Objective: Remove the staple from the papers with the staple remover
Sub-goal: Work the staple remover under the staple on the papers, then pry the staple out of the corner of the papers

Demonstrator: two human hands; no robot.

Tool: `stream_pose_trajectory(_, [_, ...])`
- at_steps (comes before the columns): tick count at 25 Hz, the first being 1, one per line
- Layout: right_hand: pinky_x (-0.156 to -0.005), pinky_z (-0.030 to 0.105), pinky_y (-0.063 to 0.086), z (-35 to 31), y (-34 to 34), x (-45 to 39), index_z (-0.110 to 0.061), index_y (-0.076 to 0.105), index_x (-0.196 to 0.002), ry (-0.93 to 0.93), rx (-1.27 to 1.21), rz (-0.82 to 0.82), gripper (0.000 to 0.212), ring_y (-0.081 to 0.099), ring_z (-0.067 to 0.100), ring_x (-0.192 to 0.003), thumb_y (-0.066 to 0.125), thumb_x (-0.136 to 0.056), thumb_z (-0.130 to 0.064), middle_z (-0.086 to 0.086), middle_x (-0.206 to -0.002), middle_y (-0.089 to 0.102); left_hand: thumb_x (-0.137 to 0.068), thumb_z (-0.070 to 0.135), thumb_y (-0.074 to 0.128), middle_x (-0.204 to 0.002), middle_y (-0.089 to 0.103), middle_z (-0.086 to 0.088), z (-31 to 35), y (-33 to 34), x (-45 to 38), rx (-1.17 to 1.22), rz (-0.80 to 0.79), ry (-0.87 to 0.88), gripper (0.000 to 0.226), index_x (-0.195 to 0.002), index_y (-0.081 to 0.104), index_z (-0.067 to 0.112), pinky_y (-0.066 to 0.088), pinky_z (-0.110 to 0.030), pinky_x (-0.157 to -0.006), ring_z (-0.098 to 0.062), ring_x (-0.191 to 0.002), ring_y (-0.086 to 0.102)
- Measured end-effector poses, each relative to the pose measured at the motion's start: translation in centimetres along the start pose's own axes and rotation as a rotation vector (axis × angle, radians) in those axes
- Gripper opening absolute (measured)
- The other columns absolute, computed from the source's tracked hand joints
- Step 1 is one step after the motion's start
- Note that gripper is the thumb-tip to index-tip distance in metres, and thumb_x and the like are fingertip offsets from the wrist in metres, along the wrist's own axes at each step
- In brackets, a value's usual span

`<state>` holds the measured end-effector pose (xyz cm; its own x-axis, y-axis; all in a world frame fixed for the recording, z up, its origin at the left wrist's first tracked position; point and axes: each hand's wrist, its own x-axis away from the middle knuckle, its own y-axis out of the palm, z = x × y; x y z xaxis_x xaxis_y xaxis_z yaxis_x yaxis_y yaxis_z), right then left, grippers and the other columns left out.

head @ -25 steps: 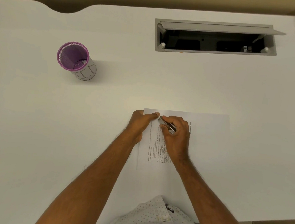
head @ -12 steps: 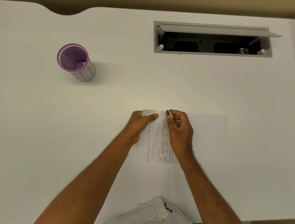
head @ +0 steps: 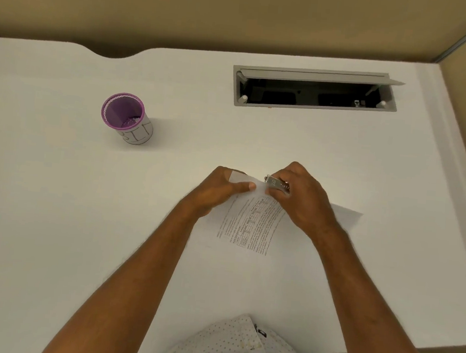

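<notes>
The printed papers (head: 253, 223) lie on the white desk in front of me, with their far left corner lifted. My left hand (head: 219, 189) pinches that corner, thumb on top of the sheet. My right hand (head: 300, 196) is closed around a small metal staple remover (head: 277, 184), whose tip sits at the papers' top edge just right of my left thumb. The staple itself is too small to make out.
A purple-rimmed mesh cup (head: 127, 119) labelled "BIN" stands at the far left of the desk (head: 53, 217). An open grey cable hatch (head: 315, 90) is set into the desk at the back right. A beige partition runs behind the desk.
My right hand has moved the staple remover from over the page to the papers' top edge. My left hand has raised the corner, and the sheets have turned slightly.
</notes>
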<state>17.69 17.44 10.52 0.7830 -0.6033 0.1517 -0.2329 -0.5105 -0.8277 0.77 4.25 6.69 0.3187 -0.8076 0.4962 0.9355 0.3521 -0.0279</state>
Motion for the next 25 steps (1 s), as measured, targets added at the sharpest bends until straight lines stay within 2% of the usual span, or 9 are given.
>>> stream_pose_trajectory(3, [-0.060, 0.026, 0.035, -0.7, -2.1, 0.8, -0.030, 0.067, -0.084, 0.009, 0.021, 0.017, 0.011, 0.056, 0.010, -0.076, 0.072, -0.092, -0.036, -0.010, -0.085, 0.059, -0.092, 0.030, 0.076, -0.117, 0.078, -0.004, 2.4, 0.4, 0.6, -0.129, 0.005, 0.165, 0.025, -0.113, 0.079, 0.015, 0.055, -0.042, -0.095, -0.024, -0.108, 0.071])
stream_pose_trajectory(5, [-0.058, 0.024, 0.034, -1.2, -3.5, 1.8, -0.028, 0.064, -0.081, 0.057, 0.066, 0.108, 0.015, 0.056, 0.012, -0.075, 0.068, -0.093, -0.037, -0.009, -0.080, 0.060, -0.087, 0.033, 0.080, -0.139, 0.064, 0.005, 3.6, 1.6, 1.4, -0.364, 0.335, 0.270, 0.040, -0.125, 0.071, 0.024, 0.041, -0.033, -0.111, -0.014, -0.129, 0.053])
stream_pose_trajectory(7, [-0.056, 0.023, 0.034, -1.6, -5.1, 2.8, -0.027, 0.062, -0.082, 0.094, 0.107, 0.252, 0.016, 0.056, 0.014, -0.073, 0.067, -0.094, -0.036, -0.009, -0.079, 0.061, -0.087, 0.035, 0.080, -0.130, 0.060, 0.008, 4.7, 3.4, 3.0, -0.311, 0.659, 0.323, 0.037, -0.118, 0.065, 0.025, 0.043, -0.022, -0.099, -0.014, -0.124, 0.051])
stream_pose_trajectory(9, [-0.054, 0.018, 0.030, -2.5, -6.4, 4.3, -0.025, 0.063, -0.083, 0.078, 0.170, 0.446, 0.015, 0.053, 0.014, -0.069, 0.069, -0.093, -0.034, -0.007, -0.080, 0.063, -0.090, 0.034, 0.077, -0.112, 0.070, 0.004, 5.3, 5.0, 4.2, 0.108, 0.527, 0.287, 0.026, -0.104, 0.065, 0.016, 0.054, -0.020, -0.086, -0.018, -0.109, 0.065])
stream_pose_trajectory(11, [-0.056, 0.018, 0.032, -3.8, -6.9, 5.7, -0.019, 0.066, -0.086, 0.015, 0.252, 0.598, 0.016, 0.052, 0.015, -0.068, 0.075, -0.090, -0.032, -0.001, -0.081, 0.066, -0.093, 0.035, 0.073, -0.115, 0.077, -0.002, 6.1, 6.4, 5.1, 0.473, 0.222, 0.248, 0.029, -0.109, 0.068, 0.011, 0.061, -0.037, -0.093, -0.023, -0.109, 0.074])
stream_pose_trajectory(13, [-0.057, 0.025, 0.041, -5.3, -6.2, 7.0, -0.017, 0.069, -0.088, -0.054, 0.307, 0.655, 0.016, 0.055, 0.019, -0.067, 0.079, -0.088, -0.030, 0.002, -0.081, 0.067, -0.096, 0.035, 0.069, -0.121, 0.077, -0.004, 6.8, 7.0, 6.0, 0.668, 0.078, 0.241, 0.029, -0.117, 0.069, 0.014, 0.061, -0.044, -0.094, -0.026, -0.111, 0.075])
stream_pose_trajectory(17, [-0.063, 0.031, 0.050, -7.9, -2.5, 8.5, -0.014, 0.073, -0.094, -0.134, 0.294, 0.619, 0.024, 0.066, 0.024, -0.072, 0.087, -0.080, -0.025, 0.006, -0.086, 0.073, -0.094, 0.033, 0.073, -0.092, 0.078, -0.001, 5.9, 6.8, 7.1, 0.657, 0.123, 0.219, 0.011, -0.094, 0.077, 0.023, 0.062, -0.033, -0.077, -0.018, -0.085, 0.076])
stream_pose_trajectory(20, [-0.067, 0.035, 0.058, -8.6, 0.4, 8.8, -0.015, 0.072, -0.101, -0.152, 0.165, 0.508, 0.029, 0.068, 0.022, -0.078, 0.089, -0.078, -0.023, 0.003, -0.092, 0.072, -0.095, 0.030, 0.071, -0.094, 0.077, -0.012, 3.7, 5.6, 6.9, 0.653, 0.204, 0.102, 0.017, -0.089, 0.075, 0.015, 0.063, -0.033, -0.073, -0.025, -0.083, 0.074])
stream_pose_trajectory(25, [-0.064, 0.025, 0.049, -6.2, 3.4, 8.1, -0.027, 0.052, -0.113, 0.166, -0.233, 0.199, 0.034, 0.060, 0.015, -0.087, 0.071, -0.085, -0.024, -0.011, -0.103, 0.059, -0.101, 0.022, 0.063, -0.101, 0.080, -0.018, -1.0, 2.2, 5.0, 0.618, 0.331, -0.171, 0.017, -0.098, 0.069, 0.006, 0.064, -0.035, -0.068, -0.028, -0.084, 0.079])
